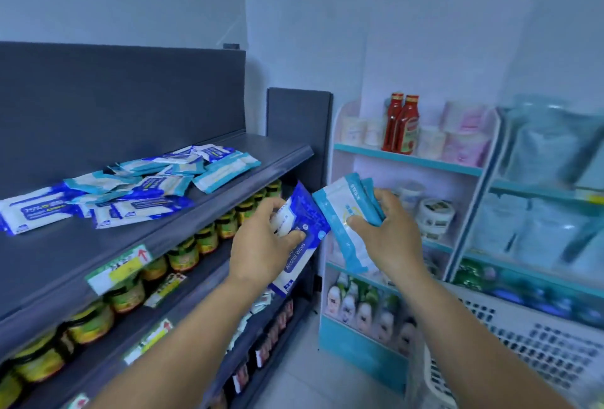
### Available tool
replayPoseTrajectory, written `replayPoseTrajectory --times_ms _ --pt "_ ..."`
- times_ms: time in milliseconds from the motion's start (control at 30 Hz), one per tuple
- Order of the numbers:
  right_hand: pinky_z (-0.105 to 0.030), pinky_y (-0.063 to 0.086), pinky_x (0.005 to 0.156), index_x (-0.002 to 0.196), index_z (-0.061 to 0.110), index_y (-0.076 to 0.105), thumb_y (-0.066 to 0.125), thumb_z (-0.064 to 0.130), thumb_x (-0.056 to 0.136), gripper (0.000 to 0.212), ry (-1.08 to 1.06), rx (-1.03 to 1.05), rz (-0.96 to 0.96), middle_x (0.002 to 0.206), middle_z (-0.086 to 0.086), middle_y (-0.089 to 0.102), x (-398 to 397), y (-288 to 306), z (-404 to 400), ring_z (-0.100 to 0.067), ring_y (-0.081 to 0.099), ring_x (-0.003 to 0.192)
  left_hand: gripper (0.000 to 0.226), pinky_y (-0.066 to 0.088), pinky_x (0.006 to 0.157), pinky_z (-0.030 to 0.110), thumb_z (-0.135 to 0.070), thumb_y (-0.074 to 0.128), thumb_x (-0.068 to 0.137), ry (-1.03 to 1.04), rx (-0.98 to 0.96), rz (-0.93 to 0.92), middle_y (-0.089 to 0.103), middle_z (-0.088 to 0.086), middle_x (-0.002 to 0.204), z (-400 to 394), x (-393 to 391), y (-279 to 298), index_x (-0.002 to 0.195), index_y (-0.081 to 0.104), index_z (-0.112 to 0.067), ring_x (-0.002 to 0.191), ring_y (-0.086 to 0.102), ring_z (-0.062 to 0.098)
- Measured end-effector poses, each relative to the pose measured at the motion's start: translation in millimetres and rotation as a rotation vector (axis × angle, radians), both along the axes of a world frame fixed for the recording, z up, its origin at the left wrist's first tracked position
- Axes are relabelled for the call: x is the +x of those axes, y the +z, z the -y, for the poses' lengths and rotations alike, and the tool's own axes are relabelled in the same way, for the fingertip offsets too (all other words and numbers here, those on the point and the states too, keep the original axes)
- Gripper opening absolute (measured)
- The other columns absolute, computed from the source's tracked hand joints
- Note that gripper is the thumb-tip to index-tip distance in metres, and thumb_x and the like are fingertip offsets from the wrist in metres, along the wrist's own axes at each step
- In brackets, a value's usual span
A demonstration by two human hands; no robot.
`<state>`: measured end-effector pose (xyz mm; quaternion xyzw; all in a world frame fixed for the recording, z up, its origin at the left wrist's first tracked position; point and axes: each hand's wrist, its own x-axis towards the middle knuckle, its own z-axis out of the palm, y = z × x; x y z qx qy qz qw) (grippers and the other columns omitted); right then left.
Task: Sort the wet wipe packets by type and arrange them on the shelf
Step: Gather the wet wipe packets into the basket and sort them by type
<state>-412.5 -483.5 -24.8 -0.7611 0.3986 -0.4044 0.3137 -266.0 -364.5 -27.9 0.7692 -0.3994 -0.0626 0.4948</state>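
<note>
Nearest me, the left hand (261, 248) grips a dark blue alcohol wipes packet (299, 238); the right hand (387, 235) holds several light blue packets (343, 222), the two bundles touching. Beyond, I see mixed loose packets (130, 186) heaped on the grey shelf (98, 265).
</note>
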Motion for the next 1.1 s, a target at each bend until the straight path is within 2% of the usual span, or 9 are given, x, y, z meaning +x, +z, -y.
replayPoseTrajectory --times_ms 67,133,300,433,500,633,800,1000,1100 --pt "-0.028 0.032 0.062 0.111 0.019 0.055 0.068 0.029 0.083 0.032 -0.051 0.027 -0.009 0.092 0.003 0.061 -38.2 -8.1 17.4 -0.017 0.053 0.077 0.034 0.054 0.069 0.036 -0.027 0.077 0.075 -0.047 0.02 -0.042 0.067 -0.013 0.082 25.9 -34.8 -10.0 0.096 0.051 -0.034 0.072 0.065 0.011" --pt "-0.028 0.033 0.064 0.114 0.021 0.054 0.068 0.029 0.084 0.035 -0.096 0.053 -0.023 0.093 0.003 0.06 -74.7 -16.8 33.9 -0.018 0.054 0.078 0.033 0.056 0.067 0.039 -0.028 0.076 0.075 -0.098 0.035 -0.076 0.068 -0.011 0.08 51.2 -68.0 -21.0 0.095 0.051 -0.034 0.068 0.066 0.012" --pt "-0.03 0.042 0.066 0.111 0.022 0.054 0.068 0.029 0.083 0.032 -0.207 0.11 -0.046 0.096 0.002 0.063 -156.5 -42.3 72.6 -0.019 0.058 0.081 0.036 0.055 0.073 0.041 -0.03 0.075 0.075 -0.19 0.102 -0.111 0.064 -0.012 0.084 113.6 -142.2 -49.5 0.1 0.05 -0.031 0.077 0.066 0.018" --pt "-0.019 0.035 0.058 0.115 0.022 0.053 0.068 0.029 0.084 0.035 -0.298 0.172 -0.058 0.098 0.008 0.061 -206.8 -63.9 98.9 -0.012 0.055 0.08 0.025 0.052 0.077 0.039 -0.032 0.068 0.082 -0.278 0.204 -0.107 0.061 -0.009 0.083 161.5 -190.7 -76.3 0.094 0.046 -0.028 0.081 0.062 0.02" --pt "-0.02 0.036 0.062 0.117 0.022 0.053 0.069 0.028 0.084 0.037 -0.332 0.199 -0.05 0.101 0.008 0.061 -226.6 -73.9 111.1 -0.01 0.056 0.083 0.021 0.052 0.078 0.041 -0.036 0.063 0.086 -0.318 0.257 -0.077 0.062 -0.003 0.091 185.6 -209.3 -90.7 0.093 0.045 -0.027 0.083 0.061 0.022" --pt "-0.025 0.039 0.071 0.116 0.019 0.052 0.069 0.03 0.084 0.038 -0.43 0.258 -0.068 0.098 0.007 0.062 -256.5 -96.9 140.7 -0.012 0.058 0.083 0.019 0.047 0.071 0.033 -0.035 0.056 0.09 -0.41 0.31 -0.036 0.057 -0.003 0.093 234.3 -239.3 -117.8 0.097 0.042 -0.026 0.084 0.058 0.021" --pt "-0.029 0.041 0.076 0.121 0.017 0.048 0.06 0.028 0.09 0.036 -0.536 0.342 -0.153 0.102 0.004 0.059 -279.3 -128.4 183.3 -0.017 0.055 0.086 0.014 0.044 0.07 0.035 -0.029 0.05 0.092 -0.507 0.413 -0.067 0.055 0.001 0.088 292.3 -263.3 -157.8 0.096 0.041 -0.021 0.079 0.056 0.023" --pt "-0.028 0.036 0.068 0.117 0.017 0.045 0.053 0.025 0.093 0.026 -0.629 0.501 -0.231 0.095 0.0 0.055 -300.6 -177.1 225.3 -0.019 0.051 0.076 0.011 0.049 0.075 0.039 -0.022 0.05 0.092 -0.569 0.534 -0.169 0.059 0.009 0.097 345.3 -285.3 -209.6 0.099 0.043 -0.017 0.084 0.059 0.027" --pt "-0.027 0.033 0.068 0.119 0.013 0.047 0.055 0.023 0.093 0.028 -0.646 0.547 -0.271 0.096 -0.001 0.053 -314.4 -210.1 241.9 -0.019 0.048 0.078 0.017 0.045 0.075 0.033 -0.02 0.053 0.093 -0.587 0.598 -0.208 0.06 0.008 0.104 363.6 -297.9 -238.5 0.107 0.046 -0.014 0.091 0.059 0.026"
